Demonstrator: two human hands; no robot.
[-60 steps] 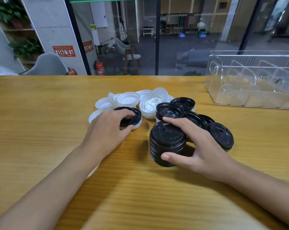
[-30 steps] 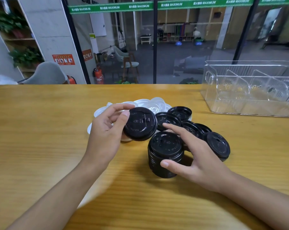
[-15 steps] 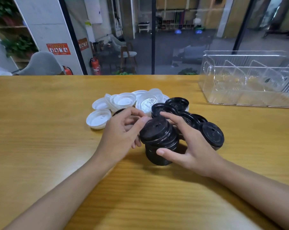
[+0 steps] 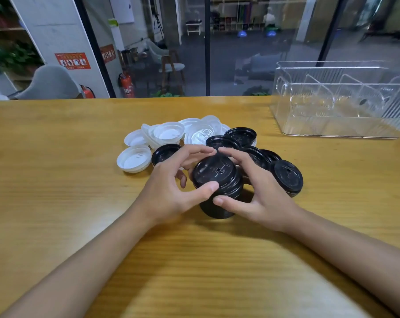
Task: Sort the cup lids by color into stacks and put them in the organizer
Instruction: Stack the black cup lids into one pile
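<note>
Two bare hands close round one stack of black plastic cup lids [image 4: 214, 172], which stands on the yellow wooden table [image 4: 56, 203] right in front of the person. The left hand [image 4: 169, 193] curls its thumb onto the near rim of the top lid and its forefinger over the far rim. The right hand [image 4: 263, 198] presses its thumb against the near side of the stack lower down, with its fingers bent round the far side, so both hands are clamped on the stack. Several loose black lids [image 4: 287, 177] lie just behind and to the right, some upside down and one dome-up beside the right hand. Beyond the left hand a heap of white plastic lids [image 4: 169, 133] lies against the black ones, most hollow side up. The clear plastic organizer [image 4: 332, 128], with slanted dividers, stands well apart at the table's far right.
</note>
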